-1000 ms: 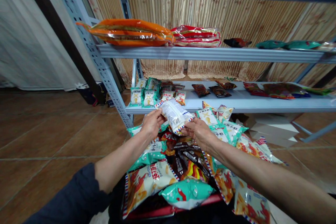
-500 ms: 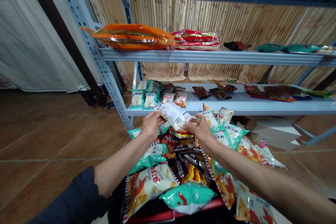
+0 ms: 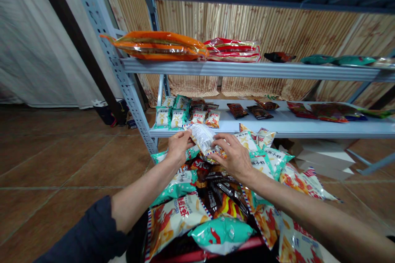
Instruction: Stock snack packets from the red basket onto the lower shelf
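We hold a white snack packet point(image 3: 202, 139) in the closed grip of our left hand point(image 3: 179, 147), our right hand point(image 3: 234, 158) apparently gripping its lower corner, above a heap of snack bags point(image 3: 197, 197), in front of the lower shelf point(image 3: 277, 128).

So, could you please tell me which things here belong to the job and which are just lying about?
In use: left hand, right hand, white snack bag between them, heap of snack bags below.
Lying about: orange package on the upper shelf, cardboard under the lower shelf.
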`<control>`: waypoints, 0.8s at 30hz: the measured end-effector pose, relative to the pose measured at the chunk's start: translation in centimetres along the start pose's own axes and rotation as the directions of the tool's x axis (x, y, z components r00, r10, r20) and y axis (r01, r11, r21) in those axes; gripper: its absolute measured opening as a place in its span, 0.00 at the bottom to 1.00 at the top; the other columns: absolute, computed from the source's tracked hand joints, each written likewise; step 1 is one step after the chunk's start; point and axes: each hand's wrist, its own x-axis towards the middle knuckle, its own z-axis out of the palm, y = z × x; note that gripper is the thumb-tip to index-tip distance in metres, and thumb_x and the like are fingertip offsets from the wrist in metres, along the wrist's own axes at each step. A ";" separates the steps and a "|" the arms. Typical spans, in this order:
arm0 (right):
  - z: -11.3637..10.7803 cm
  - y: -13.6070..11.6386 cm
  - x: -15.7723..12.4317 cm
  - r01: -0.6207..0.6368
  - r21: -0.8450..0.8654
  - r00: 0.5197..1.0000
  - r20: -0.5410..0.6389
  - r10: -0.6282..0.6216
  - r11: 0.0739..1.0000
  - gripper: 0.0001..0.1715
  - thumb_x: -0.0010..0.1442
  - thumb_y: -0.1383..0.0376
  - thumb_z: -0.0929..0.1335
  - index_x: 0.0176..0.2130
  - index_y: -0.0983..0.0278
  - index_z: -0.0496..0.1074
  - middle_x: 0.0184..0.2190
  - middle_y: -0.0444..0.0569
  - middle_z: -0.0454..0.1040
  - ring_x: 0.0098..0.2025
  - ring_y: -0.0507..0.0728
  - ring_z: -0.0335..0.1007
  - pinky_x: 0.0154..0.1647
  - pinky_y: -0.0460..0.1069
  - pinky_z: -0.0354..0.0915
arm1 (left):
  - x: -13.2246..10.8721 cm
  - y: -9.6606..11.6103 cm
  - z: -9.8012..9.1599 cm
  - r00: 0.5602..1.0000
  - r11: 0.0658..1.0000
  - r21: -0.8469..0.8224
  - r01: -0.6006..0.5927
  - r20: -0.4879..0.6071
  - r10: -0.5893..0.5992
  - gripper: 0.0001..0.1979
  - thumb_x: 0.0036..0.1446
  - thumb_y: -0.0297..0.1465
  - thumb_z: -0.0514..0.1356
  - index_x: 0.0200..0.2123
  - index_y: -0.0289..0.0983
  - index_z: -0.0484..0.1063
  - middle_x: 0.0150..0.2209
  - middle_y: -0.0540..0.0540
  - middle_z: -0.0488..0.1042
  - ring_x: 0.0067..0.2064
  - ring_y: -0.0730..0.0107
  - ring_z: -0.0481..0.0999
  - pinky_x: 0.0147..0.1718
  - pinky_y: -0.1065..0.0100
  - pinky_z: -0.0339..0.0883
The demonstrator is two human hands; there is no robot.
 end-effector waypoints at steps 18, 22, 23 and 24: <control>0.6 1.5 1.6 -0.533 0.815 0.602 0.176 0.779 0.228 0.12 0.51 0.61 0.67 0.24 0.61 0.58 0.16 0.35 0.57 0.18 0.46 0.55 0.27 0.47 0.69 | 0.0 -0.6 -0.9 0.983 0.997 -0.063 0.046 0.182 -0.034 0.08 0.45 0.29 0.64 0.31 0.33 0.72 0.36 0.44 0.75 0.38 0.70 0.74 0.46 0.61 0.66; 0.2 1.0 1.4 -0.517 0.855 0.533 0.296 0.792 0.029 0.14 0.52 0.67 0.67 0.23 0.62 0.56 0.14 0.33 0.55 0.15 0.44 0.50 0.31 0.48 0.72 | -0.1 -0.6 -0.7 0.986 0.993 -0.089 0.081 0.155 -0.067 0.10 0.45 0.26 0.64 0.33 0.35 0.69 0.32 0.47 0.73 0.36 0.71 0.74 0.44 0.59 0.68; 0.2 0.9 1.4 -0.519 0.855 0.518 0.318 0.794 -0.004 0.14 0.53 0.68 0.67 0.23 0.62 0.56 0.14 0.33 0.55 0.15 0.44 0.49 0.32 0.48 0.73 | -0.1 -0.6 -0.6 0.989 0.991 -0.100 0.084 0.132 -0.070 0.11 0.45 0.25 0.64 0.34 0.35 0.68 0.31 0.47 0.73 0.35 0.72 0.74 0.44 0.59 0.69; 0.2 0.9 1.4 -0.519 0.854 0.506 0.335 0.795 -0.029 0.14 0.53 0.69 0.67 0.23 0.62 0.56 0.14 0.33 0.55 0.14 0.43 0.49 0.33 0.49 0.73 | -0.2 -0.7 -0.5 0.991 0.990 -0.115 0.083 0.113 -0.070 0.12 0.45 0.24 0.64 0.35 0.36 0.67 0.31 0.48 0.73 0.35 0.72 0.74 0.43 0.59 0.69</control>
